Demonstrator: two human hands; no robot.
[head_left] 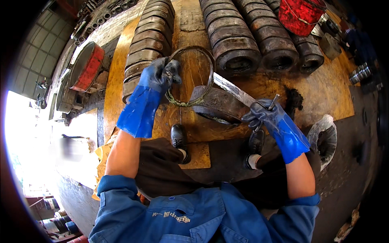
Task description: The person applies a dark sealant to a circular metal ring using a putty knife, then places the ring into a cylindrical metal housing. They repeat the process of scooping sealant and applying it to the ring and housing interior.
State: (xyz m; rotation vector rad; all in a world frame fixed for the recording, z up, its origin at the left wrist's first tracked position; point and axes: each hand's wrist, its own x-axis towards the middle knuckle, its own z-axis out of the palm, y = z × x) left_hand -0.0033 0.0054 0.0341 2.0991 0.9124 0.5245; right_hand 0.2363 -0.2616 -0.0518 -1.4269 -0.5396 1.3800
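My left hand (160, 77), in a dark glove with a blue cuff, is closed on the left side of a thin metal ring (210, 60). The ring is held up, and yellowish-green residue clings to its lower rim. In the same kind of glove, my right hand (263, 112) grips a long flat metal bar (233, 90). Its far end reaches up to the ring's right side; whether they touch I cannot tell. Behind and below the bar, a thick dark metal sleeve (219, 104) lies tilted on the stained yellow board (324, 97), between the ring and my right hand.
Rows of dark, thick-walled cylinders (235, 40) lie end to end ahead, with another row (148, 40) at the left. A red bucket (300, 16) stands on the right rows. Left is a red-rimmed drum (87, 67); a pale plastic-lined container (324, 139) sits near my right forearm.
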